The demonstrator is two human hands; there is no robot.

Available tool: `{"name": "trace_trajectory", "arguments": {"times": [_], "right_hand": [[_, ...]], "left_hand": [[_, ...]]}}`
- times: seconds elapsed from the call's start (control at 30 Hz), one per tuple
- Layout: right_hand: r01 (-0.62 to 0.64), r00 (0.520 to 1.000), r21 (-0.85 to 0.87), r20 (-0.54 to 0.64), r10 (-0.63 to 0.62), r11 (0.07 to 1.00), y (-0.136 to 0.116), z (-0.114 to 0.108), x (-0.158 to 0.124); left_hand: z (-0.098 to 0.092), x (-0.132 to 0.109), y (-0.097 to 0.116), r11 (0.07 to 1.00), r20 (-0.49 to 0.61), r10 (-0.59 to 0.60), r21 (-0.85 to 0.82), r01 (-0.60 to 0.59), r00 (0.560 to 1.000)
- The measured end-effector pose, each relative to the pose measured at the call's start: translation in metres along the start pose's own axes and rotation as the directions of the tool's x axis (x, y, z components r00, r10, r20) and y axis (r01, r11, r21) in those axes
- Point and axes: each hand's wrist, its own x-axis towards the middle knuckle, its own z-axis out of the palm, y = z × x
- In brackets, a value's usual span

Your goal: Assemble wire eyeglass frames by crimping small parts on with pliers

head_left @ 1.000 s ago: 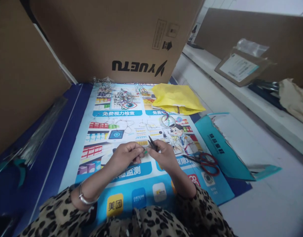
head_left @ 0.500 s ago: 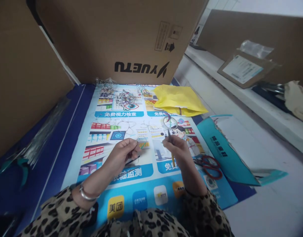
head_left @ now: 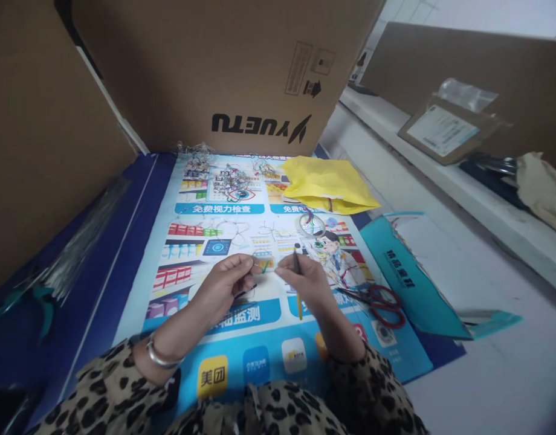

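Observation:
Over the printed sheet, my left hand pinches a thin wire between thumb and fingertips; a small green piece shows beside it. My right hand is closed around a slim tool, dark at the upper end and yellow at the lower; its exact kind is unclear. The right fingertips are pinched close to the left ones, and anything fine between them is too small to make out. Just beyond lie loose wire loops and a clear ring-shaped roll.
Red-handled scissors lie right of my right hand, beside a teal cardboard piece. A yellow bag and tangled wires lie farther back. Teal-handled pliers and a wire bundle are left. Cardboard stands behind.
My right hand has moved left, bringing its fingertips and the slim tool closer to my left hand. The left hand stays nearly still, still pinching the wire.

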Motion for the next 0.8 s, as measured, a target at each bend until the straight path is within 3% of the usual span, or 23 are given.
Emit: {"name": "trace_trajectory", "arguments": {"times": [0.07, 0.2, 0.3, 0.53, 0.8], "right_hand": [[-0.023, 0.996, 0.089, 0.088, 0.015, 0.996, -0.001, 0.018, -0.003], [0.008, 0.999, 0.178, 0.046, -0.017, 0.984, 0.002, 0.031, -0.005], [-0.012, 0.999, 0.171, 0.032, 0.006, 0.985, 0.003, 0.028, -0.005], [-0.027, 0.983, 0.071, 0.184, 0.014, 0.997, 0.006, 0.022, -0.004], [-0.115, 0.973, 0.160, 0.217, 0.078, 0.980, 0.011, 0.016, -0.001]], "left_hand": [[0.002, -0.002, -0.002, 1.000, 0.011, 0.001, -0.015, 0.000, 1.000], [0.003, -0.003, -0.006, 0.999, 0.015, -0.028, -0.026, 0.028, 1.000], [0.003, -0.003, -0.006, 1.000, 0.010, -0.024, 0.013, 0.023, 1.000], [-0.001, -0.002, 0.003, 0.971, -0.001, 0.028, 0.239, -0.027, 1.000], [-0.012, 0.006, 0.007, 0.979, -0.042, 0.068, 0.193, -0.059, 0.997]]}}
